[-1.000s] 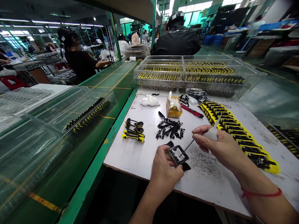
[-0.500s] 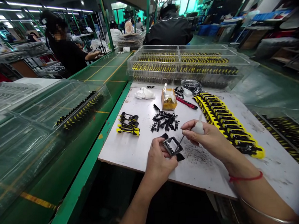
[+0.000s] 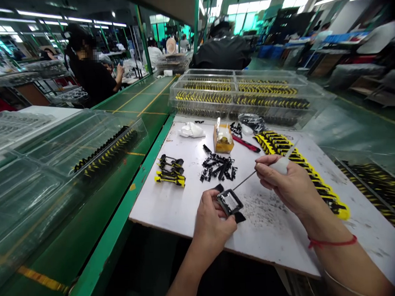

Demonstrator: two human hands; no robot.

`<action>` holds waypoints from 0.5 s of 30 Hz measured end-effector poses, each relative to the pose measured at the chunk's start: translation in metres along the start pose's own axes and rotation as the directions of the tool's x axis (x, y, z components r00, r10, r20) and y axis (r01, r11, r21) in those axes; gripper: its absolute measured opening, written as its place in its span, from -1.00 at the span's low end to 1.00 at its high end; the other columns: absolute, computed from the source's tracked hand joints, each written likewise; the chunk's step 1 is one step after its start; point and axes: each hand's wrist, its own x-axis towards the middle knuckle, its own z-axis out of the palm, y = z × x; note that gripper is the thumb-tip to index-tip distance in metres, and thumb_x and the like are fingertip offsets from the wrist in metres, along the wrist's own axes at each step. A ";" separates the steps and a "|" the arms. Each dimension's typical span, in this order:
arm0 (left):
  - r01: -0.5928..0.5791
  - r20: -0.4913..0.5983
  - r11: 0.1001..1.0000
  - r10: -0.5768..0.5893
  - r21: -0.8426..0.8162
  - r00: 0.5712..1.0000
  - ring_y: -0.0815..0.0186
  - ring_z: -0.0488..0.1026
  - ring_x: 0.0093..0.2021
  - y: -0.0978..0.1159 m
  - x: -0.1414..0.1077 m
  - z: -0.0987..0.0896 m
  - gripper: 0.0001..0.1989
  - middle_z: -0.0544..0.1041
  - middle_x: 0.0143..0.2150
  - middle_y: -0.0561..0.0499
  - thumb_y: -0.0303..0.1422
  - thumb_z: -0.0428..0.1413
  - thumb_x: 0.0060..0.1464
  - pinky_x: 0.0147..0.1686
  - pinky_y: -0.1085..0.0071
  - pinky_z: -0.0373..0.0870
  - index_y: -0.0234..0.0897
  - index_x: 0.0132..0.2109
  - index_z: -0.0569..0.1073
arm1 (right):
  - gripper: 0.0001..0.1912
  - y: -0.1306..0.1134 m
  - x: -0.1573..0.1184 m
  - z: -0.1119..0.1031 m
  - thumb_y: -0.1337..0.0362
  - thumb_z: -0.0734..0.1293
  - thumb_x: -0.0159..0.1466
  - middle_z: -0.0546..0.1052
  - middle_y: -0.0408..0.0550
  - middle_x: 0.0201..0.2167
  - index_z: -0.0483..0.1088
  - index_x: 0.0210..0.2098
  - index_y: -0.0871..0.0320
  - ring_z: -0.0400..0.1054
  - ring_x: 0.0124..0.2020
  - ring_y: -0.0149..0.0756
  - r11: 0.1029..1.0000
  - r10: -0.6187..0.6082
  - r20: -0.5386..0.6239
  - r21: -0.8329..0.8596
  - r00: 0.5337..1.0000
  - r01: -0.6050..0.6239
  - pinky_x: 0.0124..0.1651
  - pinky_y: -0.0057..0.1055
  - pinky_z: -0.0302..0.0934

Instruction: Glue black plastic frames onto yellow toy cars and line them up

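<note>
My left hand (image 3: 213, 217) is closed round a small black plastic frame (image 3: 231, 202) with a pale rectangular middle and dark flaps sticking out at two sides. Between the fingertips of my right hand (image 3: 285, 179) is a thin dark metal rod (image 3: 244, 180), its tip close to the frame's upper edge; whether they touch I cannot tell. The same hand also holds a whitish squeeze bottle (image 3: 280, 165) with a long pointed nozzle, aimed up and away. A heap of small black parts (image 3: 219, 165) lies just beyond the frame.
Yellow-and-black parts (image 3: 299, 165) stand in a long row at right, with several more (image 3: 169, 172) at left. Behind are an orange box (image 3: 223, 145), a red cutter (image 3: 246, 143) and stacked clear trays (image 3: 237, 98). A green conveyor (image 3: 120, 169) runs along the left; co-workers sit beyond.
My right hand has drawn back to the right and the rod's tip has come out of the frame's opening. The left hand keeps its hold. A co-worker's hand at far left has risen.
</note>
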 end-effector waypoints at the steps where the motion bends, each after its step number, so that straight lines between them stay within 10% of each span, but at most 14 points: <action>1: 0.015 -0.004 1.000 -0.015 0.010 1.000 0.29 0.52 -0.33 0.002 0.000 0.001 -0.43 0.49 -0.21 -0.09 -0.55 0.17 -0.23 -0.36 0.44 0.46 -0.32 0.01 0.22 | -0.68 -0.004 0.004 -0.002 0.07 0.44 0.10 0.34 -0.20 -0.56 0.38 -0.26 0.12 0.18 -0.60 -0.44 0.998 -0.036 -0.068 -0.045 0.997 0.033 -0.60 -0.48 0.07; 9: 0.067 -0.024 0.998 -0.068 -0.017 0.997 0.29 0.51 -0.45 -0.008 0.006 0.008 -0.42 0.51 -0.35 -0.01 -0.58 0.18 -0.27 -0.43 0.46 0.41 -0.32 -0.03 0.23 | -0.82 -0.036 0.062 0.009 0.14 0.29 0.23 0.49 -0.06 -0.42 0.40 -0.33 0.12 0.35 -0.40 -0.24 0.728 -0.568 -0.226 -0.587 0.791 0.354 -0.27 -0.31 0.23; 15: 0.020 0.005 0.999 -0.020 -0.047 1.000 0.29 0.52 -0.42 -0.021 0.011 0.013 -0.41 0.53 -0.34 -0.05 -0.59 0.17 -0.29 -0.40 0.48 0.45 -0.30 -0.04 0.19 | -0.84 -0.013 0.105 0.040 0.21 0.21 0.30 0.48 0.03 -0.20 0.37 -0.22 0.12 0.36 -0.16 -0.15 0.628 -0.624 -0.078 -0.642 0.777 0.440 -0.07 -0.27 0.21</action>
